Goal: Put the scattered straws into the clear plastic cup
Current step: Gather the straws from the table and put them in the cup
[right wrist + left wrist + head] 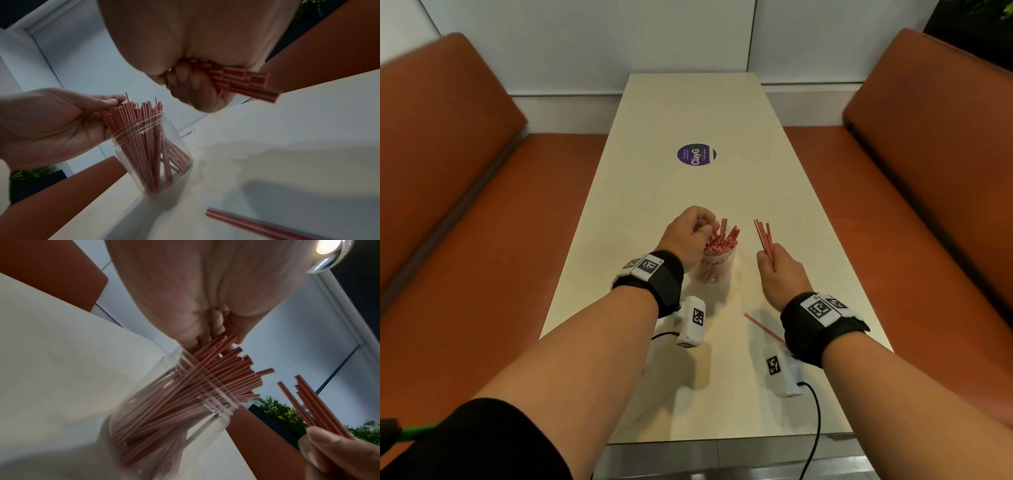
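Note:
A clear plastic cup (717, 269) stands mid-table, packed with red-and-white striped straws (720, 241). My left hand (700, 224) is over its left rim, thumb and fingers curled round the tops of those straws (218, 356). To the right of the cup my right hand (774, 263) grips a small bundle of straws (763, 234), tips pointing up and away, clear of the cup. The bundle's lower ends (246, 81) stick out below the fist in the right wrist view. One or two loose straws (763, 327) lie on the table (688, 109) by my right wrist.
A round purple sticker (696, 155) lies flat further up the table. Orange benches (448, 171) flank both long sides. White tracker boxes (690, 322) hang under each wrist, with a black cable (816, 428) running off the near edge.

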Demonstrator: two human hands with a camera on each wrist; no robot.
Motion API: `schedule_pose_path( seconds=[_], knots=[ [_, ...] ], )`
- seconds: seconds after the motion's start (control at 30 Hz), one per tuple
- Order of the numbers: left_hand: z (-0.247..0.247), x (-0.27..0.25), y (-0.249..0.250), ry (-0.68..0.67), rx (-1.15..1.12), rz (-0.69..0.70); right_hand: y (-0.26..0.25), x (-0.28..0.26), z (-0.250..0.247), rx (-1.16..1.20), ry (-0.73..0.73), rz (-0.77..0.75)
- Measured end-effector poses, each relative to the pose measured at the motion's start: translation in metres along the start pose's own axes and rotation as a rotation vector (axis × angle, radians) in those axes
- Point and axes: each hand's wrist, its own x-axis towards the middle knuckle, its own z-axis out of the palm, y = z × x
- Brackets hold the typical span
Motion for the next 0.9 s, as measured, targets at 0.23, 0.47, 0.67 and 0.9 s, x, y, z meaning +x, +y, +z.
schedule_pose_path(
  seconds=[0.23,0.47,0.67,0.9],
  knots=[
    [-0.026,-0.014,-0.003,0.246,-0.052,0.057,0.001,0.007,-0.007,0.188,0.018,0.018],
    [-0.014,-0.015,-0.043,-0.089,0.213,-0.2,-0.031,0.019,-0.036,0.508,-0.04,-0.074],
    [-0.001,0.002,-0.034,-0.101,0.167,-0.17,-0.076,0.034,-0.03,0.942,-0.119,-0.094],
    [-0.001,-0.001,-0.031,-0.102,0.142,-0.149,-0.11,0.056,0.005,1.171,-0.165,-0.127]
  ],
)
